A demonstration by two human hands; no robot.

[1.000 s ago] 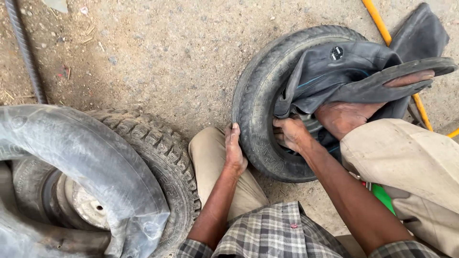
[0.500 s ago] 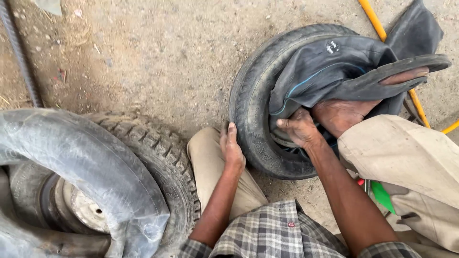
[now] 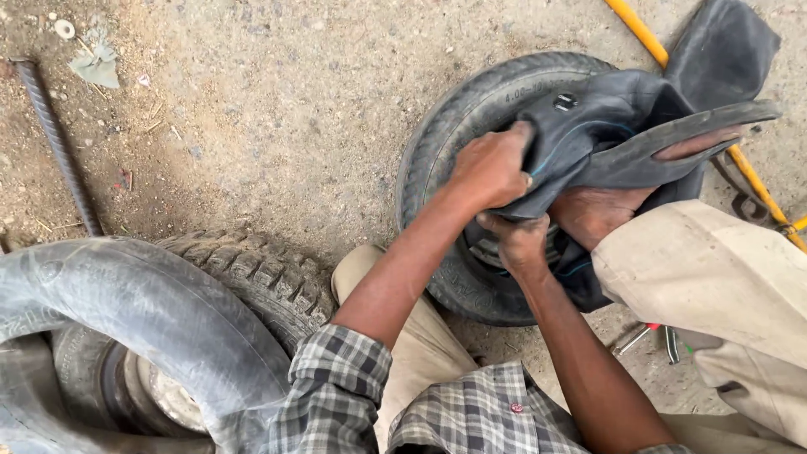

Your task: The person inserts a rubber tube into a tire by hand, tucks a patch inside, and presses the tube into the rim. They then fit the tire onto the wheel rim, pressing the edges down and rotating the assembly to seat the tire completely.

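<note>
A small black rubber tyre [image 3: 437,168] with a ribbed tread lies on the dusty concrete ground [image 3: 277,109], right of centre. Raised lettering runs along its far sidewall and again on the near sidewall; there are no paper labels or packages in sight. A limp black rubber inner tube [image 3: 614,134] bulges out of the tyre's opening, draped up and to the right, with a small square valve patch showing on its far top.

The left hand [image 3: 492,168] reaches across from the near left, arm stretched diagonally, palm down, fingers curled shut around a fold of the inner tube at the tyre's far rim. The right hand [image 3: 521,244] sits just below it, nearer the person, fingers tucked down into the tyre's opening against the tube; how tightly it grips I cannot tell. A bare foot [image 3: 601,210] presses on the tyre just right of the hands, under a beige trouser leg [image 3: 706,294].

At near left stands a larger knobbly black tyre [image 3: 252,277] with a grey inner tube [image 3: 143,311] arched over it. A ribbed steel bar [image 3: 59,143] lies far left, a yellow rod [image 3: 647,38] far right.
</note>
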